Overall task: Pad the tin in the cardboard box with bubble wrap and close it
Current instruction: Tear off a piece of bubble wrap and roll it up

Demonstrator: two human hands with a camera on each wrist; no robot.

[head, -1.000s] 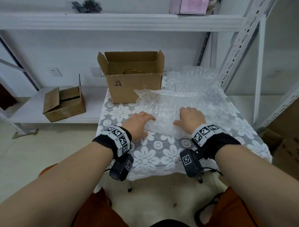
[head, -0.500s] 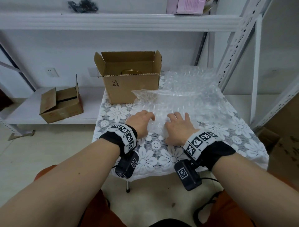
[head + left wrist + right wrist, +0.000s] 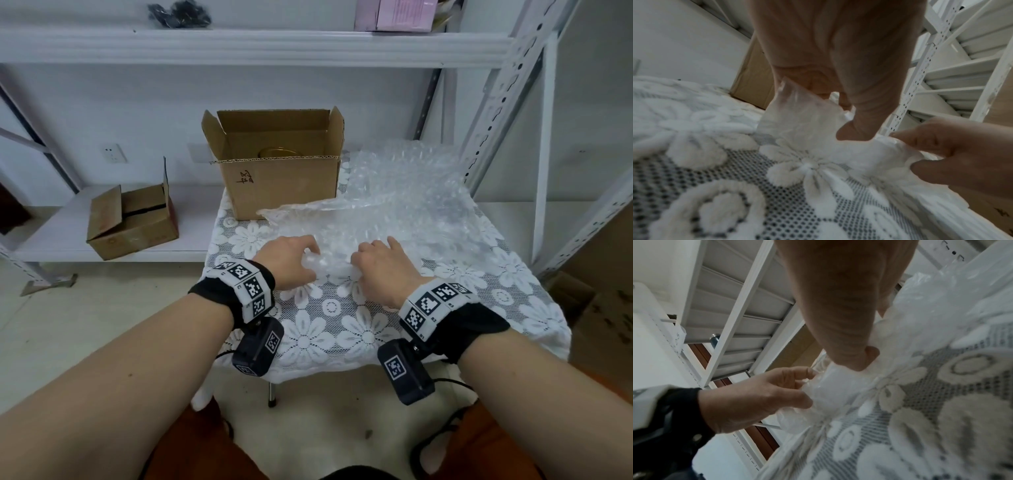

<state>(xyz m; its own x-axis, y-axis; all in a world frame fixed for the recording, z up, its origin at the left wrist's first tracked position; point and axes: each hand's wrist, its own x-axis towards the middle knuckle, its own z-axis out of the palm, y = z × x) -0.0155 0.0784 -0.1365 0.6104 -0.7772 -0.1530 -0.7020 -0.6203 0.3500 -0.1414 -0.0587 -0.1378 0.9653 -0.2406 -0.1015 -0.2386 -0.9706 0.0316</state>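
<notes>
A white metal shelving rack (image 3: 260, 44) fills the background; its upper shelf holds a pink carton (image 3: 397, 15) and a dark bundle (image 3: 178, 13), both cut off by the top edge and too partial to identify. On the rack's low shelf at left sits a small, half-open brown box (image 3: 132, 222).

In front stands a small table covered by a white lace cloth with a flower pattern (image 3: 329, 329); only one thin metal leg shows beneath it. A large sheet of clear bubble wrap (image 3: 404, 205) covers the right and far side of the table. Its far portion lies in rumpled layers, and how many layers cannot be told.

At the table's far left corner stands the open cardboard box (image 3: 281, 185), flaps up, with dark handwriting on its front that is too small to read. Inside, only the curved gold rim of the tin (image 3: 279, 151) peeks above the front wall; the rest is hidden.

Both hands sit at the near edge of the wrap, close together. The left hand (image 3: 291, 260) has its fingers curled, pinching a bunched corner of the wrap between thumb and fingertips, clear in the wrist views. The right hand (image 3: 383, 270) likewise pinches the edge just beside it; its fingertips are hidden under the plastic. Both wrists wear black bands with printed square markers.
</notes>
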